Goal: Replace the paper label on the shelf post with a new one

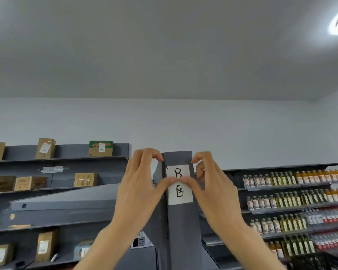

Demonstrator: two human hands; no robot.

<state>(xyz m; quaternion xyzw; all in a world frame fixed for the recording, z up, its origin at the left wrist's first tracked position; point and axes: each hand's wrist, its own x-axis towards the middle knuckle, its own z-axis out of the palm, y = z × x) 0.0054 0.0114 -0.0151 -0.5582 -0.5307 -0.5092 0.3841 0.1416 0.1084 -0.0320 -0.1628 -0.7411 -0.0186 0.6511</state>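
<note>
A white paper label (180, 193) with a black "B" and a character below it lies flat on the front of the grey shelf post (182, 227), near its top. My left hand (142, 184) is at the post's left side and my right hand (213, 188) at its right side. Both thumbs meet across the middle of the label and press on it. The index fingertips touch the post's edges beside the label's upper corners. The middle of the label is hidden by the thumbs.
Grey shelves (57, 158) to the left carry several cardboard boxes (45, 149). Shelves on the right hold rows of bottles (293, 179). A slanted grey beam (62, 201) runs toward the post from the left. Another small sign (140, 241) hangs lower behind the post.
</note>
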